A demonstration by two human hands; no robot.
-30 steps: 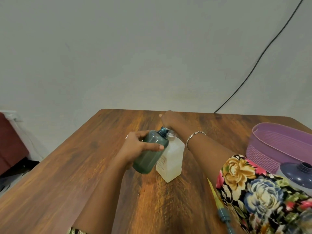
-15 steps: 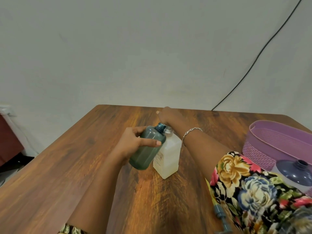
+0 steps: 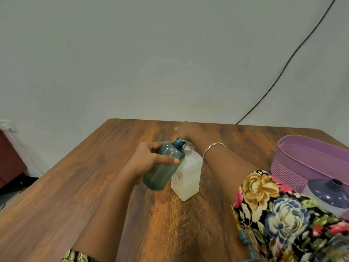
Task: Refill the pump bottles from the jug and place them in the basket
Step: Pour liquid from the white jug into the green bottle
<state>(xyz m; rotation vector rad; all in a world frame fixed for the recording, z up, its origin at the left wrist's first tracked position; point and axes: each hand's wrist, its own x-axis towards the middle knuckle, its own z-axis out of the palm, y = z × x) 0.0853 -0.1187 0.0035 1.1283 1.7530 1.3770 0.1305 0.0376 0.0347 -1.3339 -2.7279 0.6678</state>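
On the wooden table, the left hand grips the teal bottle tilted against the white jug, the right hand at its neck, grip unclear; align both mouths before pouring.

A single wide-angle camera, worn on the person's head, gives the only view. It looks forward and down along the table, from the near edge toward the far edge, where the wall fills nearly the upper half. The camera sits close. Both forearms enter from the bottom, and the left hand, gripping the bottle, and the right hand lie near mid-frame. The basket at the table's right edge is cut off by the frame's right side.
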